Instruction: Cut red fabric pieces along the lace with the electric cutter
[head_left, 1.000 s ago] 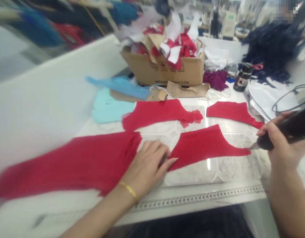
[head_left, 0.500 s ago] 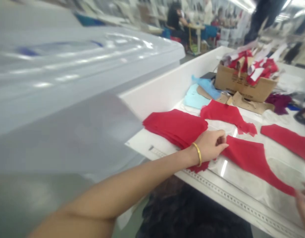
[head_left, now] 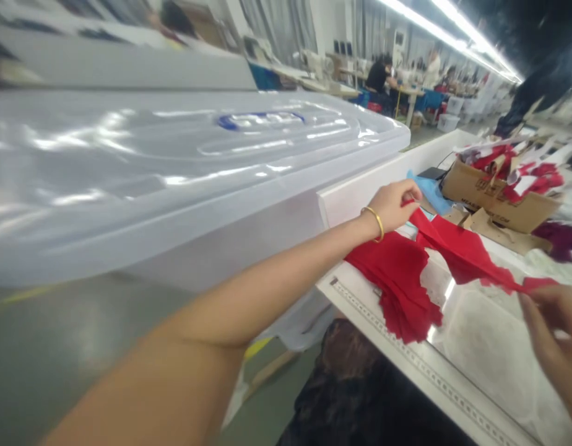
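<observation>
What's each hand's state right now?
Left hand: closed, pinching one end of the red piece, lifted off the table.
Right hand: closed, pinching the other end of the same piece.

Thin gold bangle (head_left: pixel 377 222) (left wrist)

plastic bin (head_left: pixel 184 161) blocks left; cardboard box (head_left: pixel 494 201) crowds table's far side.

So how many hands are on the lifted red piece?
2. The left hand pinches the red piece at its top, beside the blue cloth; the right hand holds its lower tip, far right.
</observation>
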Available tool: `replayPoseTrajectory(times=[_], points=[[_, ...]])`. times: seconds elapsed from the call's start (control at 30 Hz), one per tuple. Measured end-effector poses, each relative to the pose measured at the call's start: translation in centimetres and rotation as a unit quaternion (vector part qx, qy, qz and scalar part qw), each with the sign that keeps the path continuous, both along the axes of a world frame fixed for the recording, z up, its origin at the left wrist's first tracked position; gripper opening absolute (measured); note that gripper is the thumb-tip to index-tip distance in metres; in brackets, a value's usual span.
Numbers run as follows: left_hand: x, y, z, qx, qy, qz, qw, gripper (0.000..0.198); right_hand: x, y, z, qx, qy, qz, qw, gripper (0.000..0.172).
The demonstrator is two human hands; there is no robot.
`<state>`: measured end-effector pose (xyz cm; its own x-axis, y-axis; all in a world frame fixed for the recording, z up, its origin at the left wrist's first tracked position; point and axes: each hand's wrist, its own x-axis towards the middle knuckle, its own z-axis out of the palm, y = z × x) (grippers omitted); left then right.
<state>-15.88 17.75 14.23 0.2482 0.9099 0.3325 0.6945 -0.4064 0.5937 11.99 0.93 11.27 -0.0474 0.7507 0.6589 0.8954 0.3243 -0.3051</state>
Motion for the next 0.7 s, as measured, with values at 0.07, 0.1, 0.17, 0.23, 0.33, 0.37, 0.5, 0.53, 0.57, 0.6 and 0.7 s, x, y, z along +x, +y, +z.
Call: replayPoseTrajectory(times=[0.07, 0.1, 0.17, 0.23, 0.33, 0.37, 0.5, 0.53, 0.57, 0.6, 0.7], points=[[-2.5, -0.2, 0.3, 0.016, 0.051, 0.037, 0.998, 0.023, -2.6, 1.5, -0.2, 0.021, -0.01, 0.051, 0.998, 0.019], [-3.7, -0.5, 0.2, 0.02, 0.081, 0.051, 0.995, 0.024, -3.7, 2.1, -0.7, 0.009, -0.023, 0.088, 0.996, 0.02], [-5.6, -1.4, -0.9, 0.019, 0.148, 0.069, 0.986, 0.024, -5.3, 2.6, -2.2, -0.063, -0.065, 0.129, 0.987, 0.019], [-6.8, -2.4, -2.5, 0.008, 0.214, 0.075, 0.974, 0.024, -6.1, 2.5, -3.9, -0.119, -0.112, 0.151, 0.975, 0.019], [-7.5, -3.4, -4.8, -0.007, 0.29, 0.073, 0.954, 0.031, -5.7, 1.7, -5.7, -0.156, -0.158, 0.157, 0.962, 0.019], [-7.6, -3.5, -5.4, -0.009, 0.307, 0.072, 0.949, 0.033, -5.2, 1.4, -5.9, -0.168, -0.16, 0.151, 0.961, 0.019], [-7.5, -3.5, -6.4, 0.001, 0.356, 0.07, 0.932, 0.034, -1.4, 0.5, -5.8, -0.24, -0.121, 0.139, 0.953, 0.022], [-7.5, -3.4, -6.4, 0.006, 0.364, 0.07, 0.929, 0.033, -0.1, 0.4, -5.6, -0.254, -0.111, 0.129, 0.952, 0.023], [-7.5, -3.3, -6.5, 0.012, 0.371, 0.068, 0.926, 0.032, 1.2, 0.4, -5.5, -0.253, -0.098, 0.1, 0.957, 0.024], [-7.5, -3.3, -6.5, 0.019, 0.376, 0.067, 0.924, 0.03, 2.5, 0.5, -5.3, -0.246, -0.09, 0.073, 0.962, 0.024], [-7.7, -3.3, -6.6, 0.044, 0.379, 0.061, 0.922, 0.027, 6.6, 0.5, -5.1, -0.229, -0.087, 0.025, 0.969, 0.024]])
